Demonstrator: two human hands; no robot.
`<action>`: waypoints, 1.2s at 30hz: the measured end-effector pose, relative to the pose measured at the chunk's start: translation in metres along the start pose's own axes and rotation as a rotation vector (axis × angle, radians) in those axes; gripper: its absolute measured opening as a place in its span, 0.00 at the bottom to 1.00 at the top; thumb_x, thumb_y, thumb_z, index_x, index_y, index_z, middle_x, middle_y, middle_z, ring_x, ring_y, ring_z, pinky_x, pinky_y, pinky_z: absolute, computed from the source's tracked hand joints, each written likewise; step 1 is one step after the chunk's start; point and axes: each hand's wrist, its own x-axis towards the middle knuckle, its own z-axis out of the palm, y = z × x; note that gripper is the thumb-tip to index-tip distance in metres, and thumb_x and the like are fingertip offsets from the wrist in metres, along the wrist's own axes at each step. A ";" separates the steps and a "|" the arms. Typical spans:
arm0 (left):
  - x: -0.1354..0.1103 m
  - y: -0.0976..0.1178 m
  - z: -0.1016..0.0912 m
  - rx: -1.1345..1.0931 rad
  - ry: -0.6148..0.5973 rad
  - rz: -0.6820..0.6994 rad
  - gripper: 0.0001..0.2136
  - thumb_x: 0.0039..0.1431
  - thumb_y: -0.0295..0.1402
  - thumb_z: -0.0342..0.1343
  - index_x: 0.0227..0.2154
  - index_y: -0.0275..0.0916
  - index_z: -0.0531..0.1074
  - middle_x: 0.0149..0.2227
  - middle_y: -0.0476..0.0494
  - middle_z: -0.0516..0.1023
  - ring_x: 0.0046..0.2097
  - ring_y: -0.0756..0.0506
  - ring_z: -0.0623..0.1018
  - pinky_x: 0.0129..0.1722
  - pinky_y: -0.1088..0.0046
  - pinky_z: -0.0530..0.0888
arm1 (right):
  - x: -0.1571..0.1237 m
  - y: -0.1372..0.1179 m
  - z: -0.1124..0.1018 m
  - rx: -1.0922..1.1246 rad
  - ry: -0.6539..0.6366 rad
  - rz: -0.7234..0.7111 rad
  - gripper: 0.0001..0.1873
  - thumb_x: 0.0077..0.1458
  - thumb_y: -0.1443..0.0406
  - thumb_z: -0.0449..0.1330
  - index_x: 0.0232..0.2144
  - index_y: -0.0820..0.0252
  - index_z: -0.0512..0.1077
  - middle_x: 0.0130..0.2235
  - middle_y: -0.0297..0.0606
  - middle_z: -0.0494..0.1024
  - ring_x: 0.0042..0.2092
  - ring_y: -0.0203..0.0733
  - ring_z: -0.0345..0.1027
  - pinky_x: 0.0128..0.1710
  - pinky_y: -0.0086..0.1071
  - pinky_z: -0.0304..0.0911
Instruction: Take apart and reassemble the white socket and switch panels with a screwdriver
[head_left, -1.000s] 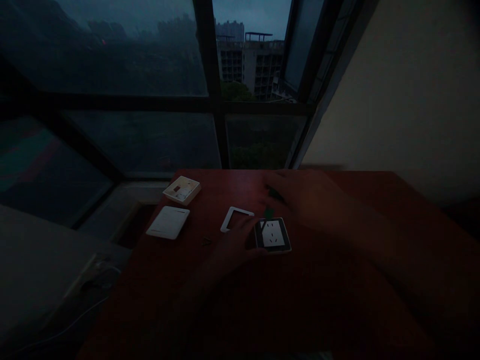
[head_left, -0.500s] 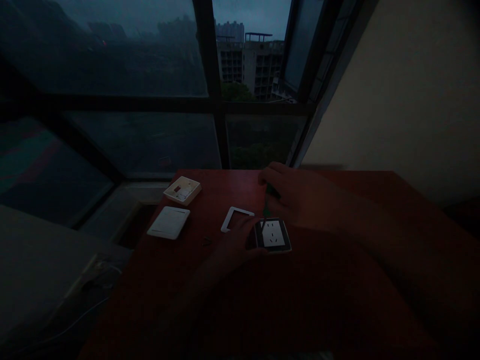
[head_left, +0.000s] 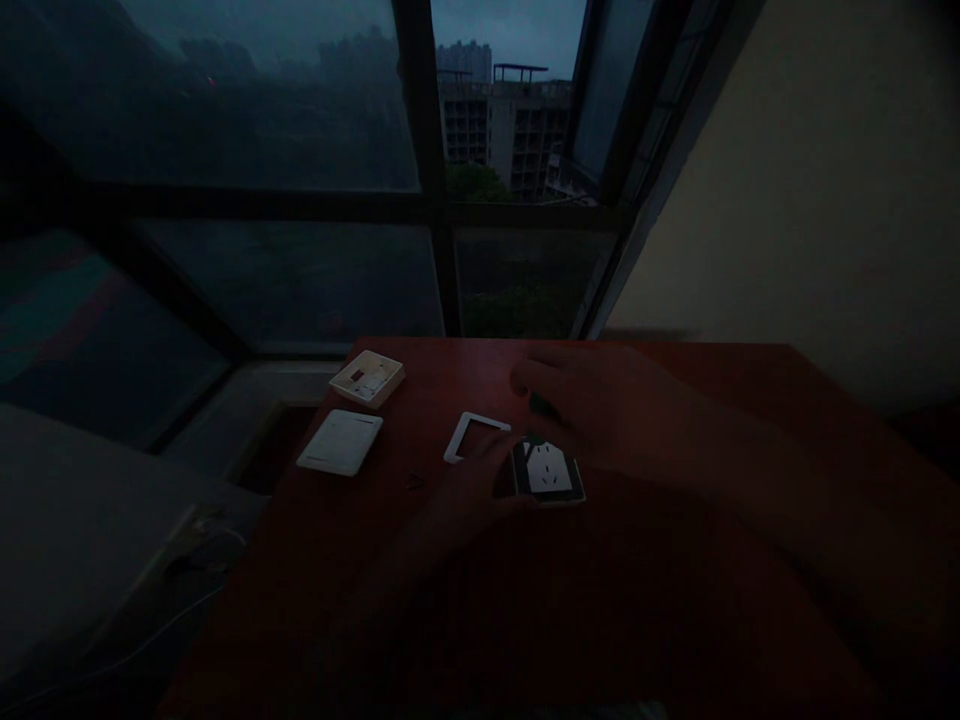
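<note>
On the red-brown table (head_left: pixel 645 600) lies a wall socket (head_left: pixel 550 470) with a white slotted face and a dark surround. My left hand (head_left: pixel 480 487) grips its left side between thumb and fingers. Over the socket's far edge, my right hand (head_left: pixel 577 400) is closed around a screwdriver (head_left: pixel 541 407) with a green handle. The tool points down at the socket; its tip is too dark to make out. Just behind my left hand lies a white rectangular frame (head_left: pixel 456 440), partly covered by my fingers. A few small screws (head_left: pixel 415 480) rest left of that hand.
At the table's left side sit an open cream mounting box (head_left: pixel 369 380) and a flat white cover plate (head_left: pixel 341 443). Windows (head_left: pixel 292 280) rise beyond the table's far edge, with a pale wall (head_left: pixel 810 200) to the right. A white cable (head_left: pixel 161 632) runs low at left.
My right hand has lowered slightly with the screwdriver, and its fingers have shifted on the handle. My left hand stays on the socket. The view has moved very little.
</note>
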 end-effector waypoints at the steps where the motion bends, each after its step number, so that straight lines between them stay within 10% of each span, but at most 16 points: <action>1: 0.000 0.000 0.000 0.003 0.000 -0.003 0.34 0.48 0.35 0.66 0.58 0.46 0.59 0.63 0.43 0.58 0.61 0.38 0.63 0.58 0.60 0.64 | 0.000 -0.001 0.001 -0.026 0.011 0.026 0.09 0.60 0.61 0.52 0.38 0.60 0.68 0.38 0.40 0.74 0.35 0.40 0.67 0.28 0.30 0.51; 36: -0.001 -0.002 0.000 0.018 -0.032 -0.020 0.37 0.50 0.37 0.65 0.61 0.47 0.54 0.63 0.43 0.58 0.61 0.38 0.64 0.57 0.61 0.66 | -0.007 0.007 0.012 -0.030 0.085 0.153 0.13 0.59 0.61 0.51 0.44 0.57 0.67 0.43 0.41 0.73 0.38 0.44 0.70 0.29 0.33 0.58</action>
